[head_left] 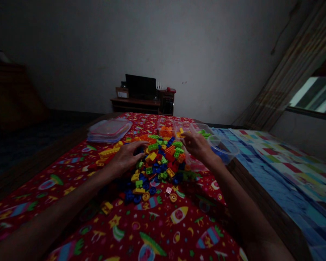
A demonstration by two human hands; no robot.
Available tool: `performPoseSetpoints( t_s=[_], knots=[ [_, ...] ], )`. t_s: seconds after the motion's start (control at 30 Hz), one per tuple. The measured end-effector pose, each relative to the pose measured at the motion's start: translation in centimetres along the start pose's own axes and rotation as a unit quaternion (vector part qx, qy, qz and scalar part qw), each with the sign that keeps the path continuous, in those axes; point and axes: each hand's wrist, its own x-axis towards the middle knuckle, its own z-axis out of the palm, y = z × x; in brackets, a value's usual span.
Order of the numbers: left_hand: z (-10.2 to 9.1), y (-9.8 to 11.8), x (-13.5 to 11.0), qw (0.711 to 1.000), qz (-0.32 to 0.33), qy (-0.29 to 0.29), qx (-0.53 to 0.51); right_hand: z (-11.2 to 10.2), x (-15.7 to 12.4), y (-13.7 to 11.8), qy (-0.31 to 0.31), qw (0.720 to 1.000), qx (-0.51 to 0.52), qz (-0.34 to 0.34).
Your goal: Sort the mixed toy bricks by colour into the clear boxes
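Note:
A large heap of plastic building bricks [163, 163] in yellow, green, blue, red and orange lies on a red patterned cloth [176, 232]. My left hand [127, 156] is at the heap's left side. Its thumb and fingers are apart, and no brick shows between them. My right hand [197, 145] hovers at the heap's far right edge, close to a clear box with yellow bricks [180, 132]. Its fingers are bent and slightly parted, with no brick visible in them. Near the front lie loose wheels [173, 197] and a pale pink brick [168, 190].
Clear boxes stand beyond the heap, holding orange bricks [166, 131] and green bricks [204, 133]. A round-edged tub [224, 149] with blue pieces sits at the right. Stacked clear lids [109, 130] lie at the far left. A wooden edge [263, 195] borders blue bedding [260, 170].

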Motion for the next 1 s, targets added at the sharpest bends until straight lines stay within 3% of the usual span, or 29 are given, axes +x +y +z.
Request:
performPoseSetpoints(
  t_s=[0.13,0.23,0.4,0.57,0.7,0.8,0.87,1.0],
  knots=[
    [-0.1,0.2,0.0,1.000,0.016,-0.012,0.022,3.8,-1.4,-2.8,-0.049,0.987,0.045,-0.144],
    [-0.1,0.2,0.1,0.999,0.026,-0.023,0.022,5.3,-2.1,-4.2,-0.083,0.977,0.046,-0.193],
    [0.2,0.3,-0.2,0.997,0.056,-0.034,0.027,5.1,-1.9,-5.1,-0.146,0.971,0.045,-0.186],
    [-0.4,0.0,0.0,0.994,0.092,0.003,0.054,4.1,-1.5,-4.7,-0.125,0.975,0.085,-0.163],
    [-1.5,-1.8,0.4,0.990,0.085,0.056,0.097,4.4,-1.1,-5.7,-0.086,0.980,0.073,-0.166],
    [-2.1,-4.0,0.7,0.987,0.054,0.072,0.131,5.3,-0.6,-7.2,-0.105,0.970,0.049,-0.214],
    [-2.4,-5.3,0.9,0.985,0.022,0.047,0.165,5.8,-0.4,-8.1,-0.128,0.965,0.028,-0.229],
    [-2.9,-6.2,0.9,0.979,-0.027,-0.074,0.186,5.3,-0.1,-8.1,-0.136,0.974,0.028,-0.181]
  ],
)
